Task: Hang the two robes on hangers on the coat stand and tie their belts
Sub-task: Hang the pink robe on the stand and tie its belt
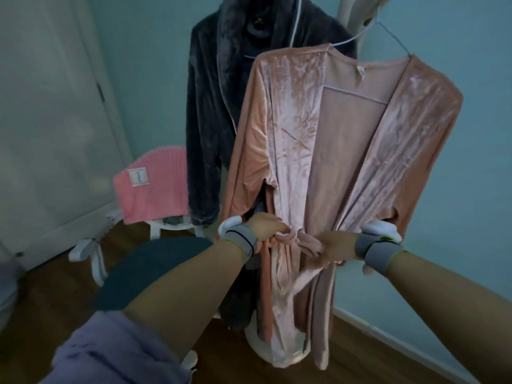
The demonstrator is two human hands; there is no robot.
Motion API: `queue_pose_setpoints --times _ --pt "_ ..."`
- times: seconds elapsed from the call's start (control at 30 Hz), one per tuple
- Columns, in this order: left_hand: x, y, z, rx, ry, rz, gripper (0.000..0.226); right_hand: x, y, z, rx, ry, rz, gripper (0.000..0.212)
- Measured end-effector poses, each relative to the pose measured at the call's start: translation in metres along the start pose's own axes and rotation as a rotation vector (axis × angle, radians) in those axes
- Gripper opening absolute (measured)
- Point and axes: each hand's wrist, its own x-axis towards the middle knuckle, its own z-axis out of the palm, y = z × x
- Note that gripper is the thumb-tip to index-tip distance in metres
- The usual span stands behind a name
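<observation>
A pink velvet robe (299,128) hangs on a thin blue hanger (357,37) from the cream coat stand (352,15). Behind it to the left hangs a dark grey fleece robe (210,112) on the same stand. The pink belt (300,239) crosses the pink robe's waist with a knot forming at the middle. My left hand (267,225) grips the belt's left end. My right hand (336,248) grips the right end. Both hands pull apart at waist height. The grey robe's belt is hidden.
A white chair (94,253) with a pink knitted cloth (155,184) over its back stands at the left. A round dark seat (149,270) lies below my left arm. A white wardrobe (50,112) fills the left. Blue wall behind, wooden floor below.
</observation>
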Motion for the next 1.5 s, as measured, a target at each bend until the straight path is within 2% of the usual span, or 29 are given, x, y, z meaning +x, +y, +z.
queue_pose_setpoints --times 0.13,0.2,0.3,0.4,0.5,0.6,0.63,0.73,0.83,0.9,0.97,1.03,1.13,1.2,1.3,1.37,1.43,1.5 --pt "0.006 0.006 0.013 -0.082 -0.017 -0.012 0.034 -0.004 0.016 -0.001 0.012 0.414 0.045 0.019" --pt "0.009 0.008 0.018 -0.107 -0.049 -0.010 0.031 -0.003 0.023 0.004 0.045 0.504 0.067 0.020" --pt "0.012 0.012 0.021 -0.173 -0.058 -0.027 0.030 -0.001 0.034 0.008 0.058 0.503 0.081 0.032" --pt "0.016 0.015 0.020 -0.203 -0.062 -0.051 0.033 0.002 0.039 0.010 0.030 0.497 0.105 0.036" --pt "0.020 0.016 0.019 -0.211 -0.066 -0.063 0.032 0.002 0.042 0.006 0.013 0.544 0.196 0.034" --pt "0.022 0.015 0.015 -0.189 -0.094 -0.097 0.032 0.001 0.042 0.002 0.021 0.526 0.284 0.022" --pt "0.022 0.013 0.013 -0.162 -0.106 -0.105 0.030 0.000 0.040 0.001 0.065 0.526 0.267 0.020" --pt "0.023 0.009 0.006 -0.103 -0.111 -0.105 0.012 0.000 0.043 -0.004 0.381 0.589 0.212 0.043" --pt "0.024 0.005 0.005 -0.132 -0.134 -0.083 0.007 -0.005 0.060 -0.007 0.495 0.722 0.335 0.042" --pt "0.024 0.004 0.010 -0.167 -0.180 -0.042 0.013 -0.014 0.063 0.001 0.543 0.589 0.355 0.038" --pt "0.025 0.004 0.020 -0.176 -0.239 -0.024 0.026 -0.018 0.054 0.014 0.684 0.349 0.284 0.019" --pt "0.024 0.006 0.030 -0.184 -0.287 -0.027 0.036 -0.017 0.039 0.023 0.891 0.172 0.199 0.019" --pt "0.024 0.011 0.041 -0.137 -0.335 -0.018 0.037 0.002 0.031 0.035 1.157 0.070 0.015 0.018" --pt "0.026 0.013 0.041 -0.087 -0.332 -0.021 0.034 0.012 0.034 0.038 1.234 0.101 -0.030 0.011" --pt "0.034 0.014 0.038 0.049 -0.274 -0.070 0.021 0.019 0.056 0.032 1.181 0.292 0.042 0.032" --pt "0.037 0.014 0.042 0.109 -0.272 -0.117 0.018 0.022 0.084 0.024 1.039 0.371 0.099 0.041" --pt "0.041 0.014 0.048 0.176 -0.245 -0.130 0.039 0.024 0.113 0.016 0.807 0.398 0.162 0.038" --pt "0.044 0.012 0.054 0.276 -0.191 -0.110 0.048 0.027 0.140 0.009 0.679 0.433 0.239 0.037"
